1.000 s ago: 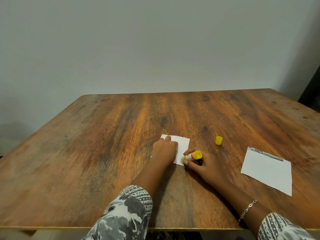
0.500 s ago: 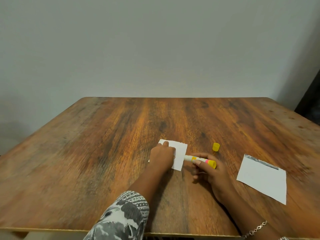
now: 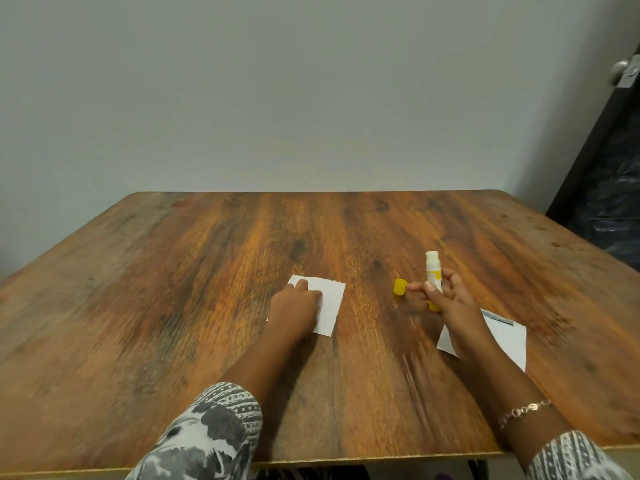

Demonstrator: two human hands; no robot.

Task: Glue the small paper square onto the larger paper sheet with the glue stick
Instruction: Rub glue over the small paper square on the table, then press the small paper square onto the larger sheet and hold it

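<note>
Pressing small paper square (image 3: 330, 306) onto worktop (image 3: 207, 271) with left hand (image 3: 294, 304); gripping upright glue stick (image 3: 433, 270) in right hand (image 3: 450, 299).

The brown wood-grain table (image 3: 173, 306) lies open left of the left hand (image 3: 294, 306) and across its far half. A bare lane runs between the white paper square (image 3: 331, 306) under that hand and the small yellow cap (image 3: 399, 287). The right hand (image 3: 450, 299), gripping an upright white-and-yellow glue stick (image 3: 433, 268), and its forearm overlie the larger white sheet (image 3: 509, 337).
</note>
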